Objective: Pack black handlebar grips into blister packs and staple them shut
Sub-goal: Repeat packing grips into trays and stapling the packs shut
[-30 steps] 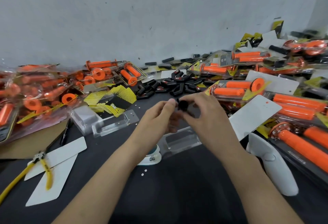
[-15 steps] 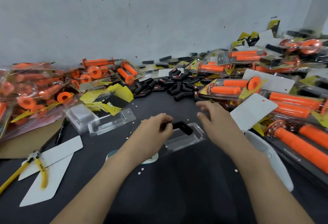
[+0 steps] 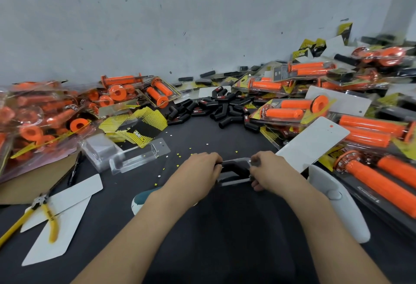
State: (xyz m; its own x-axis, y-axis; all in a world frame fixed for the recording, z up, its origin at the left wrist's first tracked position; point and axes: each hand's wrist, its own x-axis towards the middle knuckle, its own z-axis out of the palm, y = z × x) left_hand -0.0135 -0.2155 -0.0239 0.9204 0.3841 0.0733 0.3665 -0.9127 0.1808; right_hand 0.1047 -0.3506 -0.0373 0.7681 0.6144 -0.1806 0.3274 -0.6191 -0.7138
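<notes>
I see a pale grey wall (image 3: 157, 24) filling the upper half of the frame, scuffed with small dark marks. A dark table (image 3: 202, 135) spans the lower half. The light is even.

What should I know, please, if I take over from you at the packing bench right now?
Left hand: grips the left end of a black grip, which lies in a clear blister pack.
Right hand: holds the pack's right end.
Supplies: loose black grips are piled behind, spare clear trays lie to the left, and a white backing card lies to the right.
Done: one grip is placed in its pack.
Left: probably press it home, close the pack and staple it. No staple is visible yet.
</notes>
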